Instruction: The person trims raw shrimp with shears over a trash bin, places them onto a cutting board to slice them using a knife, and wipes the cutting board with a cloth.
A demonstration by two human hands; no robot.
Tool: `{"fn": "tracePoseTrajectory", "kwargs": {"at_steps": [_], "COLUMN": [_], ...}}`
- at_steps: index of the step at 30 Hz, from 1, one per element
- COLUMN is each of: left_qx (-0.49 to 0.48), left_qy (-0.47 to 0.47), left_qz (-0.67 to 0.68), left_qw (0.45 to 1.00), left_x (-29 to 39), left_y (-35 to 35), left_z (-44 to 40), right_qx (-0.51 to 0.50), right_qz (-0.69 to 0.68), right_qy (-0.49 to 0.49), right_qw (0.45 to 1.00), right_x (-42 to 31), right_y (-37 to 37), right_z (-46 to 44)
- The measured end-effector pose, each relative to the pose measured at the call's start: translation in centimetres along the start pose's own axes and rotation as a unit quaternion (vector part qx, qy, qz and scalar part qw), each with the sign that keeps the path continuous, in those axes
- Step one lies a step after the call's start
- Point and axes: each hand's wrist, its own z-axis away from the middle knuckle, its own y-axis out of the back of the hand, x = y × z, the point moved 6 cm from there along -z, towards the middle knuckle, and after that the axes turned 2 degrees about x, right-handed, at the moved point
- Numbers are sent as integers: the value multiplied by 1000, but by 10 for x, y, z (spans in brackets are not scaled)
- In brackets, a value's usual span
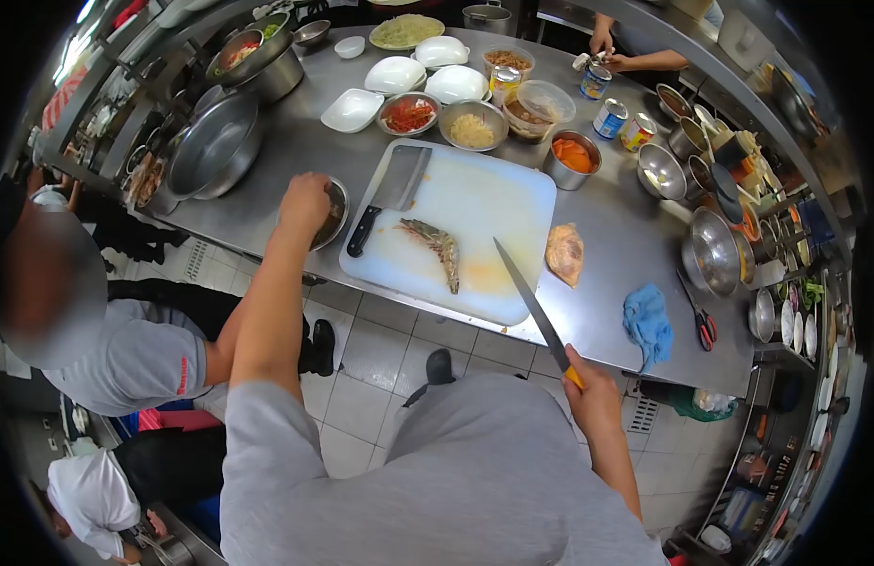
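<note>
My right hand [593, 391] is closed around the yellow handle of a long knife [536, 307], its blade reaching over the right front of the white cutting board [512, 189]. On the board lies a raw prawn [439, 247], with a cleaver [399, 179] with a black handle at the board's left side. My left hand [308, 200] is at a metal bowl [336, 215] left of the board. Its fingers are curled down, and whatever they hold is hidden. A pale orange lump [564, 255] sits just right of the board.
A blue cloth [647, 325] and scissors [698, 316] lie on the right of the steel table. Ingredient bowls, white dishes [352, 110] and cans [610, 120] stand behind the board. A co-worker [135, 349] is close on my left; another person's hands [607, 52] are across the table.
</note>
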Motion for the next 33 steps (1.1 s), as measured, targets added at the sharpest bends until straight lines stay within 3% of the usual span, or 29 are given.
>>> {"fn": "tracePoseTrajectory", "kwargs": {"at_steps": [2, 4, 7, 14, 16, 20, 22, 23, 25, 29, 33], "left_qx": [-51, -198, -241, -309, -337, -324, -248, -243, -322, -308, -225], "left_qy": [-7, 12, -29, -82, -71, -12, -104, -107, 19, 29, 108], "left_qz": [-56, -193, -250, -273, -204, -99, -72, -73, -129, -144, -16], "left_qw": [997, 961, 937, 907, 916, 941, 960, 961, 938, 940, 968], "left_x": [-20, -35, -33, -32, -43, -75, -84, -85, -87, -88, -95], "left_y": [-27, -62, -69, -44, -42, -44, -56, -57, -66, -53, -33], "left_z": [-17, -27, -34, -30, -31, -20, -11, -12, -5, 6, 24], "right_qx": [-3, 0, 32, 9, -6, 0, 22, 28, 36, 4, 3], "right_qz": [4, 8, -29, -50, -41, -49, -52, -53, -60, -43, -51], "right_qy": [-13, -16, -1, -32, -40, -22, 4, 4, 20, 8, 18], "right_qw": [1000, 1000, 999, 998, 998, 999, 998, 998, 997, 999, 999], "right_x": [-1, 2, 5, 7, 7, 14, 17, 16, 14, 19, 24], "right_y": [-1, -2, -4, -13, -12, -22, -23, -22, -17, -16, -21], "right_z": [4, 8, 16, 18, 17, 12, 8, 4, 5, 0, -1]}}
